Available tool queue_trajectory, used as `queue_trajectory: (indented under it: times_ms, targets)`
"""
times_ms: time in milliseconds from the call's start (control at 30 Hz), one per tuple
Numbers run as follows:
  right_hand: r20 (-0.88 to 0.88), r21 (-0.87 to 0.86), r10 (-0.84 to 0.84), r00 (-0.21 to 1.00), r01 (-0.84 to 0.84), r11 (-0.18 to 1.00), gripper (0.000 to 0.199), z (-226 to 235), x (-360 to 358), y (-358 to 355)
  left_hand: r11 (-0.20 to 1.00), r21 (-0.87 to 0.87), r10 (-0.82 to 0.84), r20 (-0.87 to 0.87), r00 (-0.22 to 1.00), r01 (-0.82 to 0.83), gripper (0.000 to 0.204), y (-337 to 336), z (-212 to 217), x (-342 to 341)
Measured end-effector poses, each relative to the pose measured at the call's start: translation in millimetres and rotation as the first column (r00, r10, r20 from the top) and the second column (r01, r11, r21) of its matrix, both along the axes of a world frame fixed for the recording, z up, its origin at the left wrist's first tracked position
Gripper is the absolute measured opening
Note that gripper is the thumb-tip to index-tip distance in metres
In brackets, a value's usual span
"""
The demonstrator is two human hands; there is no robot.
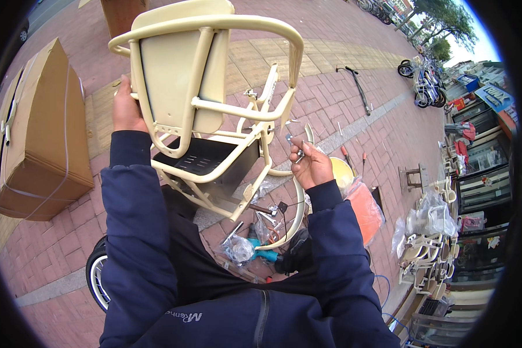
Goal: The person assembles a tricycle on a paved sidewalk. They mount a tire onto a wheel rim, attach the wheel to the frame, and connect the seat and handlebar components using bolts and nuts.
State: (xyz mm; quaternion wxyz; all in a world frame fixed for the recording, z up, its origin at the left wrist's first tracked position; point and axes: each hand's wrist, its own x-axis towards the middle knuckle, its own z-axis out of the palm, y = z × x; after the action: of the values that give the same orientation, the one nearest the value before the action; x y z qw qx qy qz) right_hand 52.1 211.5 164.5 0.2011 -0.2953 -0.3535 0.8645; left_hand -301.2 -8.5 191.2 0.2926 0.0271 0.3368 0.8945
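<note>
A cream metal seat frame (246,23) with a backrest panel (177,75) stands tilted in front of me. Beneath its tubes sits a black slotted basket (206,159). My left hand (127,107) is closed around the left side of the frame, with some fingers hidden behind it. To the right of the frame, my right hand (312,165) pinches a small silvery metal piece (290,139), whose exact kind I cannot make out. Below that hand a cream curved strip (298,217) arcs over the ground, near a teal power tool (264,253) partly covered by clear plastic.
A large cardboard box (46,139) stands at left, above a wheel (97,278). To the right are a yellow bowl (342,172), an orange packet (365,211), red-handled tools (346,153) and a small stool (412,177). A black long-handled tool (359,90) lies farther off on the brick paving.
</note>
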Motion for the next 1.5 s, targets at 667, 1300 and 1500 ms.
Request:
queue_trajectory:
  times_ms: [667, 1300, 1500]
  targets:
    - [0.190, 0.186, -0.108, 0.976, 0.072, 0.980, 0.021, -38, -30, 28, 0.999, 0.013, -0.029, -0.034, 0.999, 0.030, 0.045, 3, 4, 0]
    - [0.174, 0.174, -0.090, 0.981, 0.059, 0.983, 0.014, -45, -30, 26, 0.999, 0.018, -0.030, -0.015, 0.999, 0.030, 0.045, 5, 4, 3]
    - [0.133, 0.167, -0.125, 0.983, 0.102, 0.981, 0.016, -48, -30, 26, 0.999, 0.024, -0.026, -0.012, 1.000, 0.027, 0.045, 5, 8, 6]
